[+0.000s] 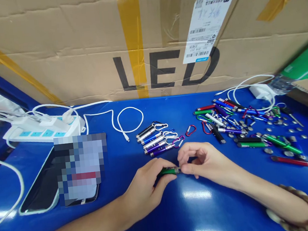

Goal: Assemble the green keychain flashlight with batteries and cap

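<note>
A small green penlight (168, 171) lies level between my hands, low over the blue table. My left hand (146, 184) is closed around its body, thumb below and fingers above. At its silver end, the thumb and fingertips of my right hand (205, 163) are pinched together; whether a small part is between them I cannot make out. Just beyond my hands, several penlights (156, 141) in silver, blue, purple and black lie side by side with carabiner clips. A loose red carabiner (190, 130) rests to their right.
To the right spreads a pile of coloured penlights (222, 113) with scattered button cells (288, 153). Two phones (44, 184) and a white power strip (45, 132) with cables occupy the left. A large cardboard box (81, 53) walls off the back.
</note>
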Motion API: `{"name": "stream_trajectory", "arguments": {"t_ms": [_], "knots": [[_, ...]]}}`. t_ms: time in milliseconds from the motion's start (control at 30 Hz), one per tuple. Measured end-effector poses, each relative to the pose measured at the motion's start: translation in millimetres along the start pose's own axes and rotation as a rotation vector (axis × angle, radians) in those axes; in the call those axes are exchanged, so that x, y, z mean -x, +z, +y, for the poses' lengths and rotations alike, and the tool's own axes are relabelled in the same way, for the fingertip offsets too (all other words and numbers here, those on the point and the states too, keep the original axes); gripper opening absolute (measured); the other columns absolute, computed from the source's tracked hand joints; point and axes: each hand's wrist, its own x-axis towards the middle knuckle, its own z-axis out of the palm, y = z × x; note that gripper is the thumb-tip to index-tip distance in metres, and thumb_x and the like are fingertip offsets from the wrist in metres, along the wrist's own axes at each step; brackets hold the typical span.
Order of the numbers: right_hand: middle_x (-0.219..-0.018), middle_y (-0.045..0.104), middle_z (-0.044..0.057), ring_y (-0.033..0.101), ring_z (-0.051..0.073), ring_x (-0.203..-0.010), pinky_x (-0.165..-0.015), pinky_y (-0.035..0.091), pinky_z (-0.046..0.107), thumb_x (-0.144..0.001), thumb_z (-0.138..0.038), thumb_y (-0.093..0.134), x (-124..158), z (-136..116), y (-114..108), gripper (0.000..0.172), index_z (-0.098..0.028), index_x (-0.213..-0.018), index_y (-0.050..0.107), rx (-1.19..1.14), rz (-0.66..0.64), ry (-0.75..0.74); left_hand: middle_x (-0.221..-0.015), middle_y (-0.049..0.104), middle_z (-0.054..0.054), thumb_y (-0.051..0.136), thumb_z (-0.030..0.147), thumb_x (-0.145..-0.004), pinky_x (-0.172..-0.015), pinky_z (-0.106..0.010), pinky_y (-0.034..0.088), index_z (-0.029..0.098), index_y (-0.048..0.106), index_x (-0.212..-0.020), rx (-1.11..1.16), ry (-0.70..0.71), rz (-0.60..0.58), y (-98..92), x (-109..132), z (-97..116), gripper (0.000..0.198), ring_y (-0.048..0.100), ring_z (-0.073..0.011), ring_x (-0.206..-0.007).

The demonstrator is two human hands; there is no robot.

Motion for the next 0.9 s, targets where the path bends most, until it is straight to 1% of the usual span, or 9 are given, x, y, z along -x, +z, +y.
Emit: {"name": "stream_trajectory", "arguments": {"t_ms": [133,200,433,533,567,633,733,800,900], "knots": [[-0.064,0.059,0.001,0.049,0.005,-0.052,-0.045,0.040,0.013,-0.066,-0.028,0.071,0.9,2.1,-2.7,0.017,-0.012,-0.071,0.065,0.170,0.026,0.002,-0.081,0.062,0.004,0.047,0.022,-0.088,-0.065,-0.011,0.041,0.019,0.055,-0.093,-0.038,0.054,0.013,0.7,0.8,-1.2,0.010,0.057,-0.0038,-0.071],[-0.061,0.059,0.001,0.048,0.005,-0.050,-0.044,0.039,0.014,-0.066,-0.028,0.071,2.0,2.6,-2.9,0.017,-0.012,-0.069,0.066,0.214,0.028,0.024,-0.080,0.062,0.003,0.045,0.023,-0.089,-0.066,-0.012,0.042,0.018,0.055,-0.095,-0.075,0.093,0.022,1.2,1.1,-2.1,0.012,0.057,-0.0049,-0.072],[-0.054,0.057,0.000,0.048,0.006,-0.044,-0.039,0.042,0.015,-0.064,-0.027,0.069,5.9,-4.2,6.5,0.017,-0.011,-0.064,0.063,0.171,0.048,0.188,-0.071,0.058,0.001,0.043,0.023,-0.090,-0.059,-0.015,0.041,0.016,0.055,-0.088,-0.163,0.190,0.022,2.2,1.1,-5.2,0.015,0.055,-0.0068,-0.064],[-0.052,0.055,0.000,0.048,0.006,-0.043,-0.037,0.041,0.014,-0.062,-0.025,0.069,6.4,-7.3,8.9,0.016,-0.012,-0.062,0.062,0.176,0.068,0.216,-0.067,0.056,0.001,0.043,0.020,-0.089,-0.057,-0.015,0.040,0.015,0.055,-0.081,-0.189,0.233,0.019,2.5,1.0,-5.5,0.016,0.052,-0.0066,-0.062],[-0.051,0.055,0.000,0.048,0.006,-0.043,-0.037,0.041,0.014,-0.062,-0.025,0.069,6.4,-7.2,8.7,0.015,-0.012,-0.062,0.062,0.176,0.070,0.214,-0.067,0.057,0.001,0.043,0.020,-0.089,-0.058,-0.016,0.040,0.015,0.056,-0.081,-0.189,0.248,0.020,2.4,0.9,-5.3,0.015,0.052,-0.0067,-0.062],[-0.052,0.054,0.000,0.048,0.006,-0.044,-0.037,0.041,0.015,-0.064,-0.025,0.068,6.7,-5.8,7.0,0.016,-0.012,-0.062,0.061,0.184,0.059,0.198,-0.072,0.060,0.001,0.044,0.018,-0.089,-0.060,-0.016,0.041,0.017,0.057,-0.089,-0.186,0.256,0.014,2.1,0.3,-4.3,0.013,0.053,-0.0069,-0.064],[-0.052,0.053,0.000,0.046,0.006,-0.043,-0.039,0.041,0.015,-0.068,-0.028,0.066,7.4,-3.3,4.2,0.019,-0.011,-0.062,0.060,0.231,0.039,0.162,-0.080,0.063,0.001,0.045,0.017,-0.089,-0.064,-0.016,0.043,0.021,0.054,-0.105,-0.209,0.225,0.013,1.4,-1.1,-2.4,0.019,0.054,-0.0071,-0.068],[-0.051,0.052,-0.001,0.045,0.005,-0.042,-0.039,0.039,0.015,-0.070,-0.029,0.065,7.3,-3.3,3.6,0.021,-0.011,-0.061,0.059,0.254,0.031,0.158,-0.079,0.063,0.002,0.046,0.017,-0.088,-0.064,-0.016,0.043,0.022,0.055,-0.106,-0.228,0.215,0.032,1.5,-1.8,-2.0,0.020,0.054,-0.0073,-0.067],[-0.049,0.050,-0.001,0.043,0.005,-0.041,-0.037,0.037,0.014,-0.070,-0.031,0.065,5.7,-5.8,4.9,0.023,-0.011,-0.059,0.057,0.230,0.018,0.198,-0.073,0.062,0.003,0.048,0.017,-0.088,-0.062,-0.016,0.042,0.022,0.057,-0.104,-0.219,0.242,0.067,2.0,-1.4,-3.0,0.020,0.053,-0.0075,-0.065]]}}
